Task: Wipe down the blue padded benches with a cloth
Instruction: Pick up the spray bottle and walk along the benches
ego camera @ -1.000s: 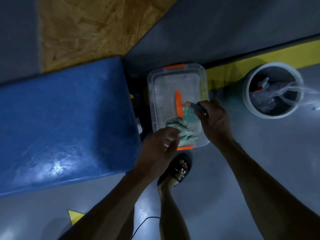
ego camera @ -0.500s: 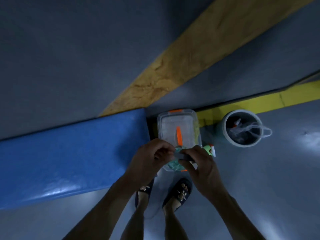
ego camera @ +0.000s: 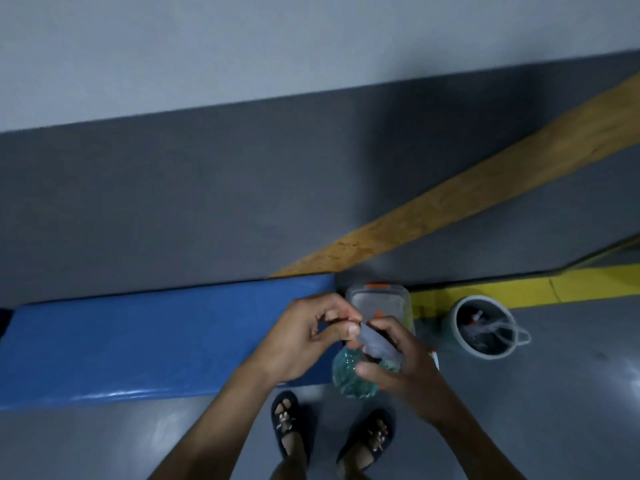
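The blue padded bench (ego camera: 138, 341) runs along the grey wall at the left. Over its right end I hold a clear teal spray bottle (ego camera: 346, 375) with a grey spray head (ego camera: 377, 342). My right hand (ego camera: 405, 362) grips the bottle around its neck and head. With thumb and fingertips, my left hand (ego camera: 304, 337) pinches the tip of the grey head. No cloth shows in this view.
A clear plastic box (ego camera: 377, 299) with orange latches sits on the floor behind my hands. A grey bucket (ego camera: 485, 327) holding plastic items stands to the right, by a yellow floor stripe (ego camera: 554, 285). A wooden board (ego camera: 485, 188) leans on the wall. My sandalled feet are below.
My hands have come up out of the box with the spray bottle, and the view has pulled back. The green cloth seen in the box a second ago is out of sight.
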{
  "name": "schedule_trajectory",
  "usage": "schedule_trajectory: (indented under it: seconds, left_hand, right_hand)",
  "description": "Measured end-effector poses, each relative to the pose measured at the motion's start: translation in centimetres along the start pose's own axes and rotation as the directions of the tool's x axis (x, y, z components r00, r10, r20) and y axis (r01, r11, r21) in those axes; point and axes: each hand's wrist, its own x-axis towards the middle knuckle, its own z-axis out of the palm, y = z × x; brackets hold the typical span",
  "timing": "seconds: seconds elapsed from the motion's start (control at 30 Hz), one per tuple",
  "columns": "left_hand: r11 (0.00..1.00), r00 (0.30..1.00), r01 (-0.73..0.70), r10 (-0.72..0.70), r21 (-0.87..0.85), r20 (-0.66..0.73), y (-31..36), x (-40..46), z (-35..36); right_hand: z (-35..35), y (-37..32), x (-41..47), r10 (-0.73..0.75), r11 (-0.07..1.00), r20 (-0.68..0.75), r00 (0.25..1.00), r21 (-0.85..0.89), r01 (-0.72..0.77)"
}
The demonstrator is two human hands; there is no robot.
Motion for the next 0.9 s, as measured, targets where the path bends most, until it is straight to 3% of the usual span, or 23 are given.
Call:
schedule_trajectory:
  seconds: [0.13,0.23,0.43,0.6,0.73,0.9]
  left_hand:
    - [1.000,0.999,-0.016,0.016,0.002,-0.044,1.4,-1.9,-3.6]
    - [0.999,0.995,-0.032,0.033,0.006,-0.099,1.8,-3.4,-6.9]
    - [0.999,0.991,-0.047,0.047,0.004,-0.127,2.2,-6.5,-13.7]
    - [0.981,0.974,-0.188,0.193,0.058,-0.120,2.9,-9.5,-18.7]
    - [0.940,0.945,-0.270,0.301,0.210,-0.129,3.7,-11.7,-21.3]
    - [0.910,0.907,-0.358,0.392,0.209,-0.153,4.3,-13.9,-22.9]
  right_hand:
    - [3.3,-3.0,1.1,0.074,0.997,0.009,0.997,-0.019,-0.074]
    - [6.5,-5.6,1.7,0.019,0.997,0.040,0.999,-0.075,-0.016]
    - [13.0,-11.4,2.7,-0.061,0.998,-0.058,0.996,-0.010,0.060]
    - [18.1,-14.9,3.0,-0.135,0.990,-0.097,0.986,-0.053,0.131]
    - [21.5,-16.5,2.6,-0.197,0.971,-0.104,0.975,-0.155,0.180]
    - [23.9,-18.5,2.0,-0.211,0.949,-0.086,0.974,-0.258,0.183]
